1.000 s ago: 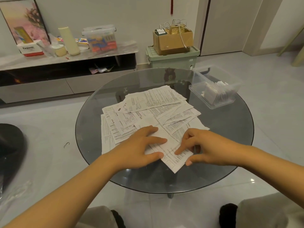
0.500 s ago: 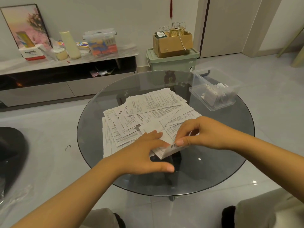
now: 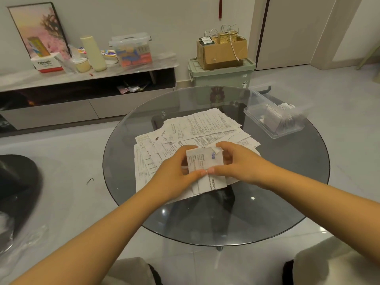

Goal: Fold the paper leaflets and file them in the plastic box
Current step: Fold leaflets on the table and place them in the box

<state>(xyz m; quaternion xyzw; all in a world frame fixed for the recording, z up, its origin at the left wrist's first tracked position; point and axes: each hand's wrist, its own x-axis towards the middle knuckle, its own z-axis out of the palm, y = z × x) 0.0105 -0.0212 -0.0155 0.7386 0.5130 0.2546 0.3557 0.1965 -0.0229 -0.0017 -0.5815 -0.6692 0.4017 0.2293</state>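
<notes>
Both hands, left hand (image 3: 174, 171) and right hand (image 3: 238, 163), pinch one half-folded leaflet (image 3: 203, 161); plastic box (image 3: 273, 132) lies far-right, nearer the right hand.

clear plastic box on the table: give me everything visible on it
The plastic box is a clear, shallow rectangular tub with a raised rim, open, no lid on it. It sits flat near the far right edge of the round glass table, turned at an angle. Inside, folded white leaflets stand in a row. Neither hand touches it; it stands apart from the loose paper pile.
</notes>
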